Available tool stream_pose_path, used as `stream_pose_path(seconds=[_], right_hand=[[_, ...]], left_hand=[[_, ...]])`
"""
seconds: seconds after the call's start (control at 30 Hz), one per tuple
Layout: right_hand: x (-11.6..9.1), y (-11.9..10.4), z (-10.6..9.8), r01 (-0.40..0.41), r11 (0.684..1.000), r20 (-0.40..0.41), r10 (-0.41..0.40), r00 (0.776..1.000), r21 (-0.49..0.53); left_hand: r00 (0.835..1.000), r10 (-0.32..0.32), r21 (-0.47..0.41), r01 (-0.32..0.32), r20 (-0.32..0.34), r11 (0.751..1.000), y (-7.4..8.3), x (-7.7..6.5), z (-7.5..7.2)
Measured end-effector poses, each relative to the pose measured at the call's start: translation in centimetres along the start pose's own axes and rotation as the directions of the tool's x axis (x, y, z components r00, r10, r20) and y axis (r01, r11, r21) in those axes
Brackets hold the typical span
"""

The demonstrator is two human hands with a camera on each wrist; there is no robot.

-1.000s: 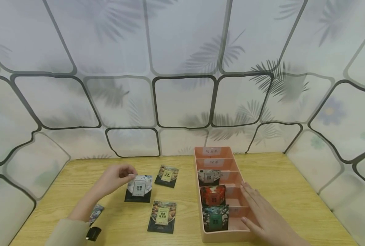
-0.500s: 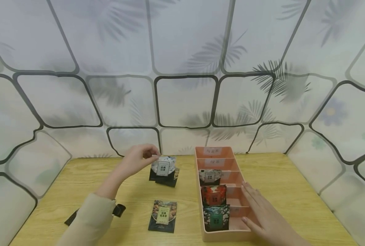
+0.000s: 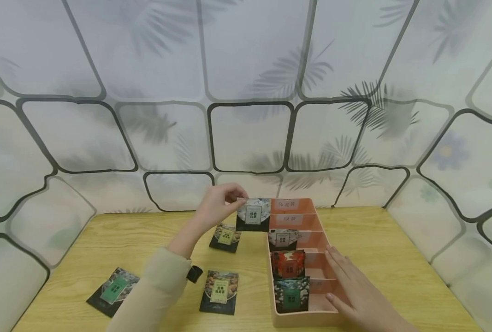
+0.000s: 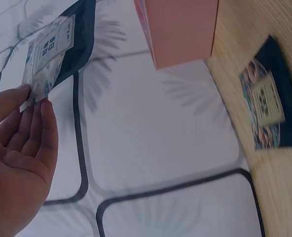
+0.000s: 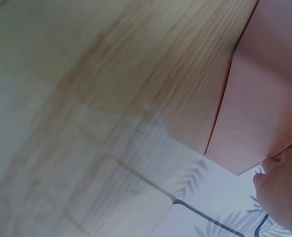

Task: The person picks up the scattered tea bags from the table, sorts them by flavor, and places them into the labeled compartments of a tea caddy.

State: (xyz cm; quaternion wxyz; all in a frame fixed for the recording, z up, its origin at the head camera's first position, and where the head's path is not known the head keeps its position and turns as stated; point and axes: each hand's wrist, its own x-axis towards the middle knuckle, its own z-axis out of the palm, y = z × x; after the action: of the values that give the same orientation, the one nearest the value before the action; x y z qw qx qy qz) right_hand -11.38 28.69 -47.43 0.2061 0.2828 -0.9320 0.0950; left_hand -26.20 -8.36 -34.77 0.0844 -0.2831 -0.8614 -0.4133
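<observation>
My left hand point(image 3: 221, 205) pinches a white-and-black tea sachet point(image 3: 252, 215) by its top corner, with thumb and fingertips on that edge. The sachet hangs upright at the far left corner of a long pink divided box point(image 3: 304, 319), overlapping its rim in the head view. In the left wrist view the sachet point(image 4: 52, 49) tilts beyond the fingers. Along the box's right side, my right hand point(image 3: 355, 290) rests with straight fingers on the rim. Inside the box, a white sachet point(image 3: 282, 239), a red sachet point(image 3: 288, 263) and a green sachet point(image 3: 291, 295) stand in separate compartments.
Two yellow-labelled sachets lie on the wooden table point(image 3: 411, 276) left of the box: one farther back point(image 3: 226, 238), one nearer point(image 3: 219, 293). A green-labelled sachet point(image 3: 114, 291) lies at the left beside the forearm. Patterned cloth point(image 3: 246, 133) rises behind the table.
My left hand has carried the white sachet from the table's left rightward and away to the box's far corner. The green-labelled sachet came out from behind the sleeve. My right hand stays put.
</observation>
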Motion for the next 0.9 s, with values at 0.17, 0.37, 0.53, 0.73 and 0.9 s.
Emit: stream_pose_path(seconds=[0.17,0.37,0.53,0.73,0.9], right_hand=[[0.0,0.0,0.0,0.008,1.0,-0.006,-0.008,1.0,0.0],[0.0,-0.1,0.0,-0.002,1.0,-0.004,0.002,1.0,0.005],[0.0,-0.1,0.0,-0.007,1.0,-0.001,0.007,1.0,0.014],[0.0,-0.2,-0.2,-0.013,1.0,-0.002,0.013,1.0,0.018],[0.0,-0.1,-0.1,0.002,1.0,-0.012,-0.002,1.0,0.013]], left_hand=[[1.0,0.026,-0.055,-0.027,-0.007,0.998,0.9,1.0,2.0],[0.998,0.065,-0.096,-0.066,-0.006,0.993,1.8,1.9,4.8],[0.996,0.086,-0.139,-0.087,-0.015,0.986,2.2,2.3,7.0],[0.997,0.072,-0.143,-0.071,0.002,0.987,1.9,2.5,9.1],[0.998,0.042,-0.133,-0.036,0.038,0.99,1.4,2.3,10.4]])
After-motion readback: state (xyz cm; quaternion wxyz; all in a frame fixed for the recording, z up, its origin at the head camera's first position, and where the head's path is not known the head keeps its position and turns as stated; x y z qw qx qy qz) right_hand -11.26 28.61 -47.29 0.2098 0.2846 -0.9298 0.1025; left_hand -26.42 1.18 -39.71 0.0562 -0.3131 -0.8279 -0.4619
